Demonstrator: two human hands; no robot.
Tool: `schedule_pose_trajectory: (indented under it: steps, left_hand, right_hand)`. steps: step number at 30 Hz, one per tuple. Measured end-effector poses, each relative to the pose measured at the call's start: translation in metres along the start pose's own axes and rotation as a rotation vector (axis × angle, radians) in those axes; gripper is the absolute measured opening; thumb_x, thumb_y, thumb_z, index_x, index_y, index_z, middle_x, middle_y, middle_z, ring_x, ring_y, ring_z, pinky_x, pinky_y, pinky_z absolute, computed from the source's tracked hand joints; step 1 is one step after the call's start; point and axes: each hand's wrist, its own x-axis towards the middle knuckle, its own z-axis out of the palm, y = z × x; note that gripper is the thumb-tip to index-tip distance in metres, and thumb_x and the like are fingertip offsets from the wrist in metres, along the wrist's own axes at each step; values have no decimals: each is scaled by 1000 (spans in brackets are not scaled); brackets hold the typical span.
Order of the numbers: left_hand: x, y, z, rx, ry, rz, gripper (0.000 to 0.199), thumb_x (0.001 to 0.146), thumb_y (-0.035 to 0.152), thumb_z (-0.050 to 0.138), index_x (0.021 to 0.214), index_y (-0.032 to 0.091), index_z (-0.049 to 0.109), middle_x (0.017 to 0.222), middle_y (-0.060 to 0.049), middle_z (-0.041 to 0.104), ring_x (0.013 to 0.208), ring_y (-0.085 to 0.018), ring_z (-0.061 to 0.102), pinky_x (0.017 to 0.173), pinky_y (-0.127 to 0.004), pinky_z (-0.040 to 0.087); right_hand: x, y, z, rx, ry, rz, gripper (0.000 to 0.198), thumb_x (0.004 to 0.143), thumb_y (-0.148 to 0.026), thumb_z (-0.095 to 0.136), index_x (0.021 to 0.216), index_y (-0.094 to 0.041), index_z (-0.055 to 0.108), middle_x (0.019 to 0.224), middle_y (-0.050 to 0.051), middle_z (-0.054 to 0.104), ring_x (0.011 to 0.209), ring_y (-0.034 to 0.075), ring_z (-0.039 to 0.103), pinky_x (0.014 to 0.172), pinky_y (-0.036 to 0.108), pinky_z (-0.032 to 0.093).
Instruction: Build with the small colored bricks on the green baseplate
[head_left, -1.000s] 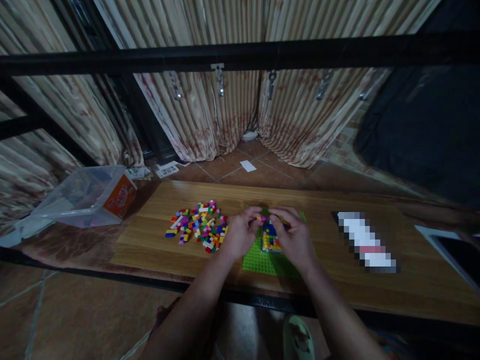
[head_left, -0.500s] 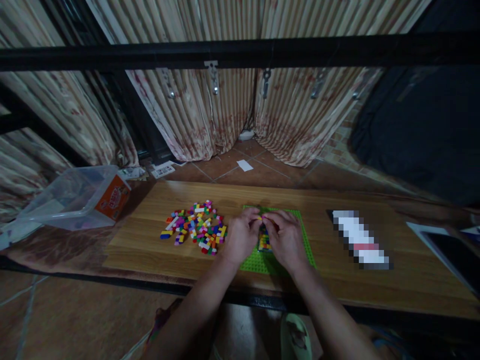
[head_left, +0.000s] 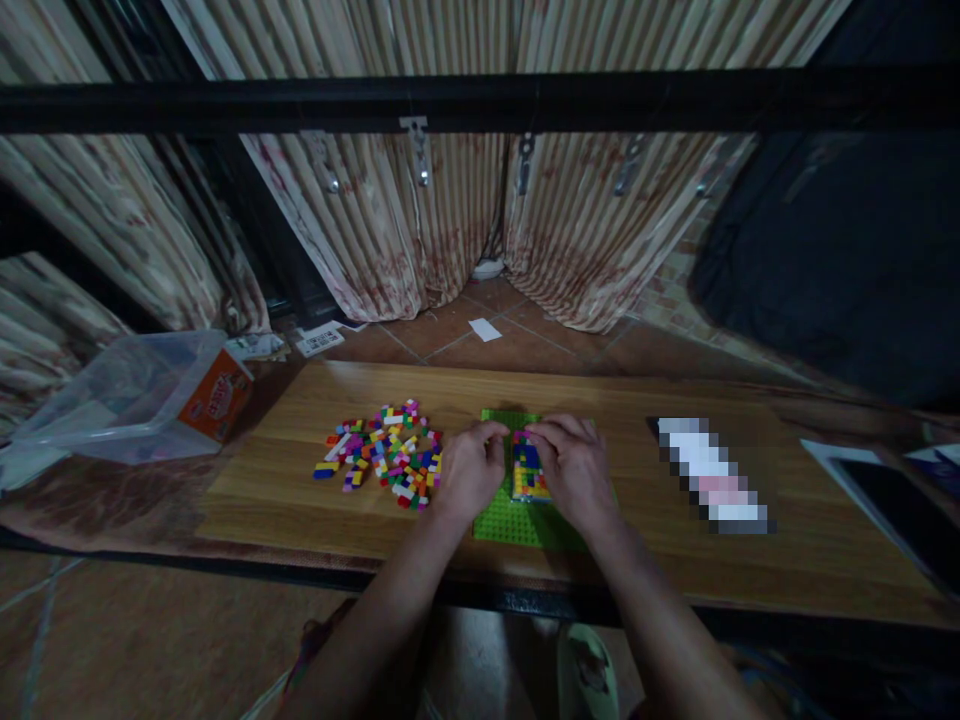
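Observation:
A green studded baseplate (head_left: pixel 499 525) lies on the wooden table, with a low build of colourful toy bricks (head_left: pixel 529 480) on it, mostly blue, yellow and orange. My right hand (head_left: pixel 581 470) reaches over the build's right side, its thumb and fingertips closed at a pink toy brick (head_left: pixel 520 438) on the far edge. To the left of the build, apart from it, is my left hand (head_left: pixel 472 468), with fingers curled in and thumb against them. Whatever they may hold is hidden. A pile of loose bricks (head_left: pixel 397 450) is spread left of that hand.
A clear plastic bin (head_left: pixel 142 390) with an orange label stands at the far left. On the wooden table (head_left: pixel 262 480), a blurred-out flat item (head_left: pixel 709 475) lies to the right. A dark tablet-like object (head_left: pixel 892 505) sits at the right end.
My hands were together over the build's far edge. My left hand has drawn away to the left, uncovering more of the bricks. My right hand stays at the far edge.

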Motion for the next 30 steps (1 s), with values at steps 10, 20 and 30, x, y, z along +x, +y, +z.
schedule_pose_trajectory:
  steps: [10, 20, 30]
  left_hand:
    - [-8, -3, 6, 9, -25, 50, 27, 87, 15, 47, 100, 22, 70, 99, -2, 73, 89, -16, 68, 85, -26, 51]
    - [-14, 2, 8, 229, -60, 86, 28, 89, 16, 44, 102, 22, 68, 96, -4, 71, 82, -17, 67, 78, -27, 51]
    - [-16, 3, 14, 288, -65, 81, 32, 91, 16, 39, 110, 21, 64, 103, -7, 70, 86, -19, 67, 81, -30, 52]
  right_hand:
    - [0, -11, 1, -41, -57, -31, 17, 89, -27, 56, 90, -24, 72, 100, 5, 66, 95, 23, 53, 83, 38, 38]
    - [1, -6, 12, 58, 20, 9, 16, 87, -28, 56, 84, -25, 71, 91, 4, 66, 89, 22, 55, 82, 38, 39]
    - [2, -4, 11, 116, 36, 123, 18, 85, -28, 54, 88, -21, 71, 90, 6, 68, 89, 23, 58, 83, 38, 41]
